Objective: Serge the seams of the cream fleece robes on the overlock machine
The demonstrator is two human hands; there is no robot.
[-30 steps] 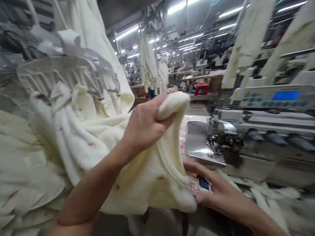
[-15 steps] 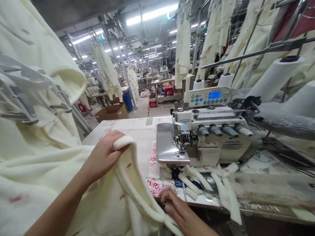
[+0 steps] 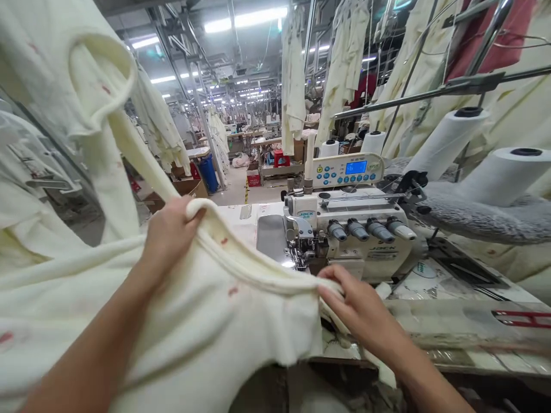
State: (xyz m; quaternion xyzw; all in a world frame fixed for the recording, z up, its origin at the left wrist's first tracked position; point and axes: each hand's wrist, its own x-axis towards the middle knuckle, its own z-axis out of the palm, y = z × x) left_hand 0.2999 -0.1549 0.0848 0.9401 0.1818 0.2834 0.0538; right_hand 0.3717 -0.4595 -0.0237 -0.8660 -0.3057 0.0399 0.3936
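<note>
A cream knit garment [image 3: 215, 321] with small red marks is stretched across the front of the table. My left hand [image 3: 166, 241] is closed on its ribbed edge at the left. My right hand [image 3: 357, 310] pinches the same edge at the right, just in front of the white overlock sewing machine [image 3: 348, 229]. The ribbed edge runs taut between both hands. The machine's presser foot [image 3: 301, 255] is a short way beyond my right hand.
More cream garments hang from clips at the left [image 3: 77, 86] and on rails overhead [image 3: 293, 74]. Two white paper rolls [image 3: 503, 172] stand at the right beside a grey fleece piece [image 3: 473, 215]. A control panel [image 3: 348, 169] sits above the machine. Cardboard boxes [image 3: 181, 186] are on the floor behind.
Both hands lifted and spread the garment's ribbed edge taut; my right hand rose from the table's front edge to just before the machine. The view turned slightly left.
</note>
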